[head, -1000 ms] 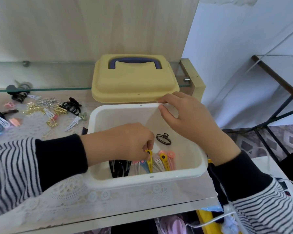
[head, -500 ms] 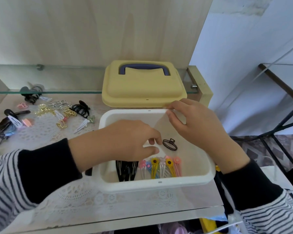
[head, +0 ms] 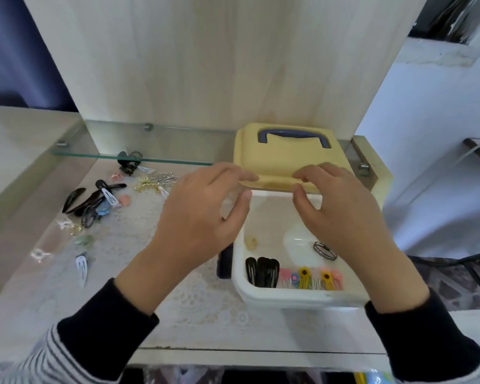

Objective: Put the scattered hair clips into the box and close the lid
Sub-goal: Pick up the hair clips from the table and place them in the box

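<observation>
The white box [head: 288, 297] stands open on the lace-covered table. Inside lie black snap clips [head: 262, 271], yellow sunflower clips [head: 305, 277], pink clips and a black oval clip [head: 324, 250]. Its yellow lid [head: 286, 159], with a blue handle, lies just behind the box. My left hand [head: 200, 217] and my right hand [head: 341, 214] hover over the box's far edge, fingers spread and holding nothing, fingertips at the lid's front edge. Scattered clips lie to the left: black ones [head: 94, 198], gold ones [head: 147, 184], a white snap clip [head: 81, 268].
A glass shelf [head: 122, 157] runs above the table's back, with a black claw clip [head: 128, 162] under it. A dark object [head: 224, 264] stands against the box's left wall. A wooden panel closes the back; the table's front edge is near me.
My left hand has let go of the yellow clip in the box and come up out of it. Both hands have moved to the lid's front edge.
</observation>
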`<action>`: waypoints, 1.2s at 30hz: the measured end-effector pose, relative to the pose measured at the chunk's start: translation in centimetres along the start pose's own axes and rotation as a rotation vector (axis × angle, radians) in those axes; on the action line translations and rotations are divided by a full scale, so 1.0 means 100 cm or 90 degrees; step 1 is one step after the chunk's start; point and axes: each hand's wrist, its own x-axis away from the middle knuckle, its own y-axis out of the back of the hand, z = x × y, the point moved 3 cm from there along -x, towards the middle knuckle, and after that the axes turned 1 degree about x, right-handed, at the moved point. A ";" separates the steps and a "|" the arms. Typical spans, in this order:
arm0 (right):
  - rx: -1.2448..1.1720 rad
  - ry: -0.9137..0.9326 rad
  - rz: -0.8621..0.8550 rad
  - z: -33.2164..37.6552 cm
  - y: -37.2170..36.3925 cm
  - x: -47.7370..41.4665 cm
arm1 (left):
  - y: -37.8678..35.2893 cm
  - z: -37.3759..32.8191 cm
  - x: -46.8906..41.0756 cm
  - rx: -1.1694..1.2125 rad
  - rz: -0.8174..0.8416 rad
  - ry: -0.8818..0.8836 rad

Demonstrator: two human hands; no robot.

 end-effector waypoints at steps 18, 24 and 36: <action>-0.122 -0.066 -0.052 0.172 -0.112 0.001 | 0.020 0.128 0.096 0.002 -0.047 0.327; 0.004 -0.182 0.031 0.158 -0.173 0.006 | -0.002 0.143 0.089 -0.020 0.017 0.309; 0.078 -0.227 -0.004 0.143 -0.199 0.012 | -0.019 0.162 0.088 -0.072 0.028 0.260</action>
